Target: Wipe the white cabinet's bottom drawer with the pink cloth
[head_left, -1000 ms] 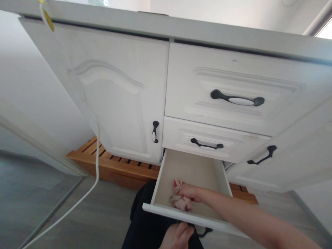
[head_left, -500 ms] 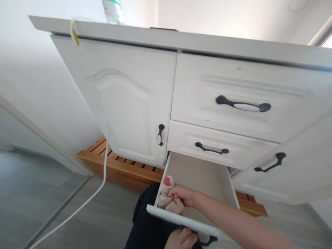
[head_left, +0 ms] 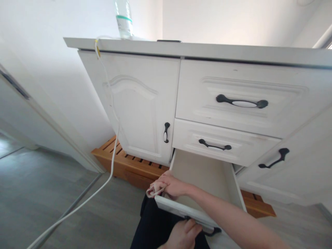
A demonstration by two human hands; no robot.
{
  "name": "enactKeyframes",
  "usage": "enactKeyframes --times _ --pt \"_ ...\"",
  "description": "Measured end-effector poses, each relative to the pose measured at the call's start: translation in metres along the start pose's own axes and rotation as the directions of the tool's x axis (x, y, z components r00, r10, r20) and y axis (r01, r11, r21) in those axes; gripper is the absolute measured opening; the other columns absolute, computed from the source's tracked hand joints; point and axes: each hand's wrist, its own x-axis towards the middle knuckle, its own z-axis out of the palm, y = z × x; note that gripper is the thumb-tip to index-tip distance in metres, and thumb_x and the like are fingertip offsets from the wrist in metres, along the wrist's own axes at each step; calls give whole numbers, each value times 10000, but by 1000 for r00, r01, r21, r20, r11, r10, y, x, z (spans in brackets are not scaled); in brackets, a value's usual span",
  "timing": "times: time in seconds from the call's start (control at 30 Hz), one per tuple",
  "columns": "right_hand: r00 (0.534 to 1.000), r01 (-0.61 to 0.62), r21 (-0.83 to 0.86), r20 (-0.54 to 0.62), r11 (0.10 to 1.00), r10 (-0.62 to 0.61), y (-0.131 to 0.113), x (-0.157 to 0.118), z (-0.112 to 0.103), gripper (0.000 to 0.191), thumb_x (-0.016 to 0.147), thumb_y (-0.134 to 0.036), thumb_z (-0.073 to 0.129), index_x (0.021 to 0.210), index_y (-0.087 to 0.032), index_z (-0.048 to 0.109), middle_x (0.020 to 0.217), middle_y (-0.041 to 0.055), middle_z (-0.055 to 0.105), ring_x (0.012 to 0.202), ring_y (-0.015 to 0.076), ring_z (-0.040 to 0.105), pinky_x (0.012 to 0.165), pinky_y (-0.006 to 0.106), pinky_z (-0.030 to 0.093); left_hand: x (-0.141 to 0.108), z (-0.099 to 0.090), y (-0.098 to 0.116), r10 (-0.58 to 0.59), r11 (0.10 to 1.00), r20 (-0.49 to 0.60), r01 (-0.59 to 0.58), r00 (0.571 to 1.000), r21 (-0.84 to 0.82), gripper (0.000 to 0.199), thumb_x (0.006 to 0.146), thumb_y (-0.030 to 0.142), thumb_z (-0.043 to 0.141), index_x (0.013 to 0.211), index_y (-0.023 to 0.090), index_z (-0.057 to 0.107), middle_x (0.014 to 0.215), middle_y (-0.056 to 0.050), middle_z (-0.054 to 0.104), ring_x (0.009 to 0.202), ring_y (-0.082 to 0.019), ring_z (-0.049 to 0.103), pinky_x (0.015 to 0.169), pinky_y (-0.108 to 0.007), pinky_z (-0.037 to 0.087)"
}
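The lowest drawer point(head_left: 199, 173) of the white cabinet is pulled out, its pale bottom bare where it shows. My right hand point(head_left: 171, 183) reaches across it from the right and is closed on a bunched pinkish cloth point(head_left: 156, 189), which it holds at the drawer's left wall, near the front corner. Part of the cloth hangs over the outside of that wall. Below the drawer front, my left hand point(head_left: 183, 233) has its fingers curled round the dark drawer handle point(head_left: 214, 231).
Two closed drawers with dark handles are above, the upper drawer point(head_left: 241, 90) being larger. A cabinet door point(head_left: 137, 107) stands closed at left. A white cable point(head_left: 113, 159) hangs from the countertop point(head_left: 207, 50), where a clear bottle point(head_left: 124, 20) stands. Slatted wooden bench point(head_left: 129, 169) runs underneath.
My right hand has moved the cloth from inside the drawer's front left corner up and left onto its side wall. My left hand stays on the handle. The view has shifted slightly.
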Motion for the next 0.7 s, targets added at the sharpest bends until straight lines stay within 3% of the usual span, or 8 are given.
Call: enactKeyframes --times 0.07,0.17,0.23,0.3,0.37,0.43,0.6,0.7 --pt "997 -68 302 53 951 55 -10 -13 7 153 845 -273 646 970 -209 708 1161 18 698 1015 154 620 859 245 455 -2 1 0 -6 1000 37 7 999 -19 428 733 98 500 1142 225 520 940 -22 678 729 -169 668 603 -243 525" --pt "972 -235 611 141 756 188 -25 -33 2 455 785 -356 732 1225 -271 652 1107 -25 682 654 65 493 556 180 356 -5 3 -1 -25 1000 65 26 998 -10 420 758 117 481 1161 230 525 963 -31 671 750 -166 659 649 -242 551" --pt "973 -226 549 169 805 158 -31 -39 -3 487 769 -381 732 1237 -274 653 1109 -25 678 612 66 442 540 191 367 -8 4 -2 -33 999 74 32 997 5 433 781 113 458 1186 244 534 970 -33 673 768 -158 657 685 -231 562" --pt "987 -134 421 135 897 84 -32 -43 -4 391 740 -342 737 1119 -252 702 1179 -5 666 829 129 565 804 257 488 -9 4 -4 -34 999 81 34 996 3 455 793 103 440 1211 250 545 988 -44 682 797 -162 665 722 -239 575" --pt "994 -38 277 109 960 8 -31 -52 -5 202 751 -296 706 947 -250 725 1138 1 678 1112 200 560 1101 332 373 -9 5 -6 -23 1000 83 24 996 -5 467 806 96 422 1225 248 559 992 -55 695 805 -171 674 730 -256 587" --pt "994 -12 173 107 985 -7 -31 -75 -8 104 775 -278 658 848 -246 724 1075 11 680 1188 215 536 1150 335 324 -7 5 -8 -20 1000 93 20 995 2 493 826 92 400 1261 256 564 990 -57 708 822 -185 683 747 -278 597" --pt "976 -202 78 -61 976 207 -45 -191 -23 229 737 -206 584 861 -220 776 1206 50 631 1111 203 608 1022 338 441 -7 2 -9 -27 1000 143 27 989 -2 569 863 103 397 1391 277 515 1071 -65 726 897 -197 697 779 -290 606" --pt "860 -434 34 -283 900 425 -55 -272 -23 251 777 -223 534 763 -260 782 1141 64 657 1049 210 627 973 369 462 -10 -6 -7 -19 1000 157 19 987 1 566 832 94 425 1355 272 551 1154 -81 721 931 -196 707 796 -280 606"
